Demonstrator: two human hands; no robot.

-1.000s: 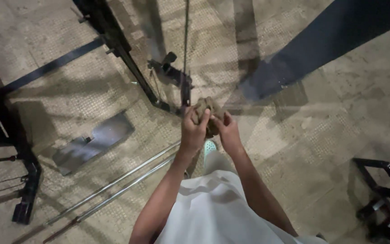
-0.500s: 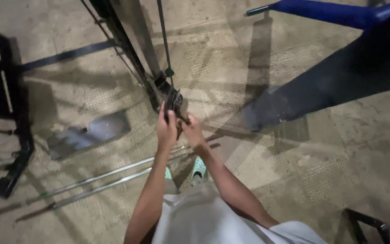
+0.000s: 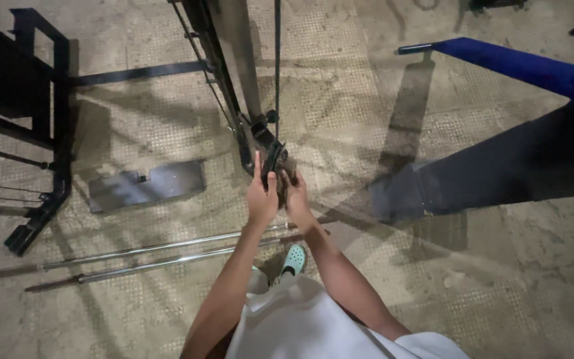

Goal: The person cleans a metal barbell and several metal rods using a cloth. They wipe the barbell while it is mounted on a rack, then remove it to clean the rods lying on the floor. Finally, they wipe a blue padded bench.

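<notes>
Two bare hands met at the middle of the frame, around a dark metal bracket at the lower end of a slanted black frame bar that ran down from the top centre. Far left, a black steel rack stood on the tiled floor, its foot reaching toward the lower left. Right of it, a flat grey metal plate lay on the floor, well apart from the hands. Below the plate, two long steel rods lay side by side, running from the lower left toward the centre, passing under the forearms. The left hand was raised with its fingers pointing up along the left side of the bracket, touching it; its grip looked loosely curled against the part, though whether it pinched anything could not be told. Just beside it, the right hand closed round the lower right of the same bracket, fingers bent onto it. A thin cable dropped straight from the top edge to the bracket. Beneath the arms, a pale green shoe showed above a white shirt. To the right, a dark beam stretched to the right edge, and a blue bar crossed the upper right.
</notes>
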